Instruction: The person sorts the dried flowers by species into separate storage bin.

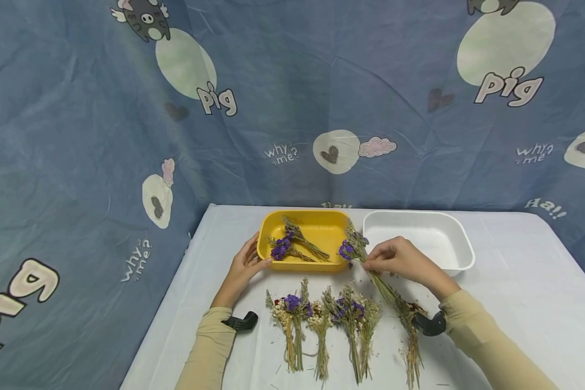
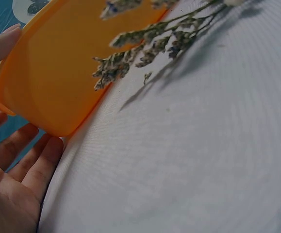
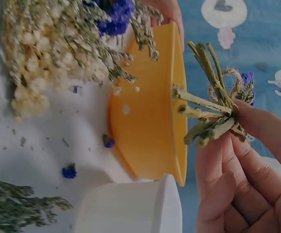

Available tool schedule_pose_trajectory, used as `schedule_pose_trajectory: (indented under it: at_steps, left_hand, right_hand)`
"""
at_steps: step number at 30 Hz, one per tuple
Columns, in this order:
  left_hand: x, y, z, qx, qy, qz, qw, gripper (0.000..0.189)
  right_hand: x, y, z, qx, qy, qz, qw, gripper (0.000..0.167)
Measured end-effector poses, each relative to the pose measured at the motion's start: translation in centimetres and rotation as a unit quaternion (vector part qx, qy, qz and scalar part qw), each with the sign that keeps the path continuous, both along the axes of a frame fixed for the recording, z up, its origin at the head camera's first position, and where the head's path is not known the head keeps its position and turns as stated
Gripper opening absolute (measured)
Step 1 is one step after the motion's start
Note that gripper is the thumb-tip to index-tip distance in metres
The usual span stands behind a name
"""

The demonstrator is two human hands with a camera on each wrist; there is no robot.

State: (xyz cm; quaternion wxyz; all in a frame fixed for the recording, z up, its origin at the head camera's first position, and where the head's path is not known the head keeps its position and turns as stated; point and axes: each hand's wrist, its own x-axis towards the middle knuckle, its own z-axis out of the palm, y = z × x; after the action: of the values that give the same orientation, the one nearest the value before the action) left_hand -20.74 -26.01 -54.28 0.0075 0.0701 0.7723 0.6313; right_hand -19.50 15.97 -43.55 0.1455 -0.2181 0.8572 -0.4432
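Note:
My left hand (image 1: 241, 271) grips the near left corner of a yellow tray (image 1: 338, 267), its thumb on the rim and fingers against the outer wall. Two small dried flower bunches lie inside the tray, one with a purple head (image 1: 280, 249), the other with grey-green tips (image 1: 292, 227). Over the tray's right end, my right hand (image 1: 395, 257) pinches another dried flower bunch (image 1: 353, 244) by its stems between thumb and fingertips. That bunch has purple blossoms, and twine circles its stems (image 3: 206, 114); the cut ends point toward the right wrist camera.
A white tray (image 1: 431, 230) stands right of the yellow one. Several dried flower bunches (image 1: 322, 330) lie in a row on the white tablecloth (image 1: 517, 303) in front. A brownish bunch (image 1: 411, 341) lies below my right wrist. Plant crumbs (image 3: 69, 171) are scattered about.

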Motion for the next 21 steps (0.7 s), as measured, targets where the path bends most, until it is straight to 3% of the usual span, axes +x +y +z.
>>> schedule_pose_trajectory:
  at_steps: [12, 21]
  left_hand:
    - [0.0, 0.0, -0.1, 0.003, 0.002, 0.000, 1.0000, 0.083]
    - [0.0, 0.0, 0.0, -0.002, 0.002, 0.000, 1.0000, 0.083]
  right_hand:
    - [-3.1, -1.9, 0.5, 0.000, 0.015, 0.035, 0.9993, 0.016]
    - [-5.2, -3.3, 1.5, 0.032, 0.024, 0.061, 0.9973, 0.019]
